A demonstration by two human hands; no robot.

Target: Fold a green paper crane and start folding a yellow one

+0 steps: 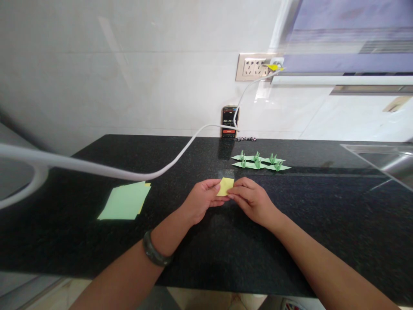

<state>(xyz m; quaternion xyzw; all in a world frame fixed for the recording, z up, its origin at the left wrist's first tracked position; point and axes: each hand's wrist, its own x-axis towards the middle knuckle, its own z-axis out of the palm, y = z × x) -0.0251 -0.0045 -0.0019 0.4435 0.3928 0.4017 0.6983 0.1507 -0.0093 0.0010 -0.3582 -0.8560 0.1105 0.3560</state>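
Between my two hands is a small piece of folded yellow paper (pixel 226 186), held just above the black countertop. My left hand (pixel 204 199) grips its left side, with the thumb on top and the fingers underneath. At its lower right edge, my right hand (pixel 251 199) pinches the paper between thumb and fingers. Beyond my hands, several green origami cranes (pixel 258 163) stand in two rows. To the left lies a stack of green paper sheets (pixel 124 201) with yellow edges showing beneath.
A phone (pixel 229 122) showing a timer leans on the wall, beside a beaded strand (pixel 247 139). A white cable (pixel 180 157) runs from the wall socket (pixel 254 67) across the view to the left. The metal sink (pixel 387 157) is at the right of the countertop (pixel 206 258).
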